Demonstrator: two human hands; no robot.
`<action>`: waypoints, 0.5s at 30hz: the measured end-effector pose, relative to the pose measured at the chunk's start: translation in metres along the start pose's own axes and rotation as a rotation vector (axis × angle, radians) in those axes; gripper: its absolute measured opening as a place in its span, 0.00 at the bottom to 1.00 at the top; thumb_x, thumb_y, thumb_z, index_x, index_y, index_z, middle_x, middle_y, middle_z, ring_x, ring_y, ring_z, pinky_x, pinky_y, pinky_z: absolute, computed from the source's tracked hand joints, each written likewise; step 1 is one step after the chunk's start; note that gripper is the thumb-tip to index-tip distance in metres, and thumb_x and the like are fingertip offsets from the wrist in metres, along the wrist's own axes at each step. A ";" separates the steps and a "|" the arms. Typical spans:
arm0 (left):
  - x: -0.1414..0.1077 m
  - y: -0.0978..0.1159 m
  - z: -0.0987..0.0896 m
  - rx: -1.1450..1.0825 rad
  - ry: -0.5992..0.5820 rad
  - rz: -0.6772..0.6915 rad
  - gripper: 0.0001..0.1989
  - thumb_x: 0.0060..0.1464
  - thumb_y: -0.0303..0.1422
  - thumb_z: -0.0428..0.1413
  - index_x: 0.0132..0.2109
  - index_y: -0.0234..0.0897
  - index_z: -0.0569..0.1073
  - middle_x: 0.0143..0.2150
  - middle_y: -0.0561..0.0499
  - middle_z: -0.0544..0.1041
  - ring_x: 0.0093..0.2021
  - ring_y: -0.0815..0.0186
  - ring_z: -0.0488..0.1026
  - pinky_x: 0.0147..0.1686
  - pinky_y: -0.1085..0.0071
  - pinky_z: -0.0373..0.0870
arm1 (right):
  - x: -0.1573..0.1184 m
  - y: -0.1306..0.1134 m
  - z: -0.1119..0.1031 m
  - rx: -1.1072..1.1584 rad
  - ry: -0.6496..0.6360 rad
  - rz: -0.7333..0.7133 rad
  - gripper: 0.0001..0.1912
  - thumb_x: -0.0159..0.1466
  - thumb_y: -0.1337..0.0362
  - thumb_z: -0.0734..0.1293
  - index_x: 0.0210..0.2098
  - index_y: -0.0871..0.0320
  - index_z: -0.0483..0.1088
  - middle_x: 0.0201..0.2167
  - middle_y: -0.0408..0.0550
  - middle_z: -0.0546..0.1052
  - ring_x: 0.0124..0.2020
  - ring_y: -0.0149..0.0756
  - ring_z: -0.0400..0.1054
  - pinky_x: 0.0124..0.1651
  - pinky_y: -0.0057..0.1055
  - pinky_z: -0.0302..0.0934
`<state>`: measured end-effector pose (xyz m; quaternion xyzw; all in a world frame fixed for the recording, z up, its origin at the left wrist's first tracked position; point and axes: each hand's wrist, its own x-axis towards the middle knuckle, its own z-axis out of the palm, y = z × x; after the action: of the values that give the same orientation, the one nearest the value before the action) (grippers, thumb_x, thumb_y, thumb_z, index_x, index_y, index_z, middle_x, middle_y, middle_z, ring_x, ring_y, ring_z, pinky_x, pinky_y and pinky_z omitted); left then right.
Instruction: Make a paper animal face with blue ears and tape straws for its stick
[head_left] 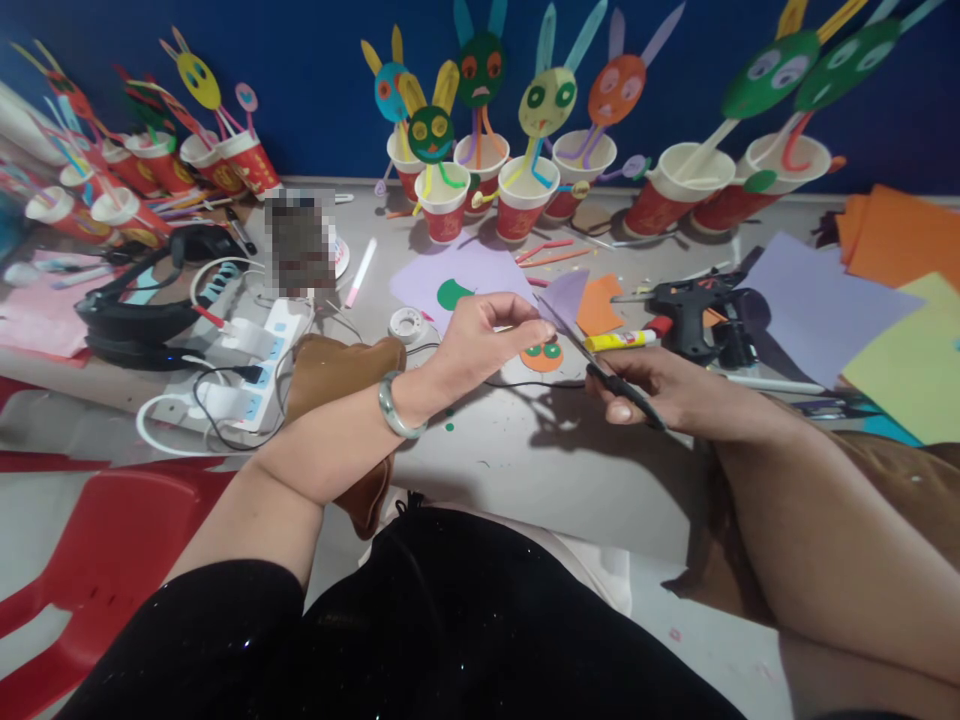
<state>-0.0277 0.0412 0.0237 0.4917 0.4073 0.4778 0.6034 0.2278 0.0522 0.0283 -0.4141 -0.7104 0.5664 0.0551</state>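
Note:
My right hand (pixel 637 388) is closed round the black-handled scissors (pixel 626 392), whose blades point up and left. Just left of the blades, my left hand (pixel 491 340) is pinched; what lies between thumb and fingertips is too small to make out. Below those fingertips rests an orange paper face (pixel 541 358) with green round eyes. A purple paper piece (pixel 564 296) shows behind the blades, beside an orange paper scrap (pixel 601 304). Beyond my left hand, a green paper piece (pixel 454 293) lies on a purple sheet (pixel 420 270). A yellow glue stick (pixel 619 341) sits beyond my right hand.
Red paper cups (pixel 442 215) with paper animal faces line the blue wall. At right are a black glue gun (pixel 694 310) and coloured paper sheets (pixel 810 300). A white power strip (pixel 262 365) with cables and a black headset (pixel 142 310) occupy the left. A red chair (pixel 120 560) stands lower left.

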 end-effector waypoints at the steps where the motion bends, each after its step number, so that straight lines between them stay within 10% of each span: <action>1: 0.000 -0.001 0.000 -0.001 0.003 0.001 0.21 0.43 0.45 0.77 0.28 0.37 0.77 0.29 0.54 0.78 0.32 0.72 0.72 0.35 0.71 0.71 | 0.000 0.000 0.000 -0.002 0.000 0.002 0.41 0.48 0.23 0.75 0.26 0.55 0.65 0.24 0.40 0.65 0.28 0.32 0.57 0.32 0.33 0.50; 15: 0.001 0.000 0.000 0.002 -0.028 0.028 0.21 0.45 0.45 0.76 0.26 0.38 0.74 0.26 0.55 0.77 0.30 0.73 0.71 0.37 0.71 0.72 | 0.001 0.005 0.001 0.016 -0.003 -0.008 0.42 0.47 0.22 0.75 0.25 0.55 0.66 0.22 0.39 0.65 0.26 0.30 0.56 0.30 0.32 0.49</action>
<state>-0.0274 0.0424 0.0237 0.5045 0.3923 0.4787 0.6020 0.2292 0.0525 0.0238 -0.4098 -0.7078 0.5723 0.0595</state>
